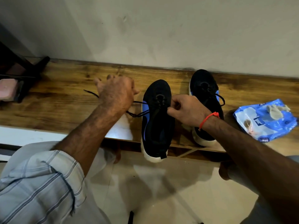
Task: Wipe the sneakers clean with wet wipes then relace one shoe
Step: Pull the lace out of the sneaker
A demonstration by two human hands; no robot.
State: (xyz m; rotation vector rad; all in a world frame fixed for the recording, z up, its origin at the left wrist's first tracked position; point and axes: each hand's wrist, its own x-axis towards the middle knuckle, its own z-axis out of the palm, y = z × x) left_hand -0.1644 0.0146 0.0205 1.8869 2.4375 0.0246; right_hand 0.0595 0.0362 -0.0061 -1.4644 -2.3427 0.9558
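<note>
— Black lace is seen drawn out leftward from the near sneaker, which is laid on the wooden tabletop with its heel hung over the front edge and its toe pointed at the wall.

— How are the hands set?

— The left hand is held out to the left of the shoe; the lace seems to be gripped in it, though the grip is hidden behind the back of the hand. The right hand is pinched together at the eyelets, apparently on the lace.

— And the relation that matters?

— The shoe's long axis is run front to back, while the lace is pulled across it. The right hand is nearer the eyelets, so threading is probably best done there. The second sneaker is stood to the right, beside the blue wipes pack.
</note>
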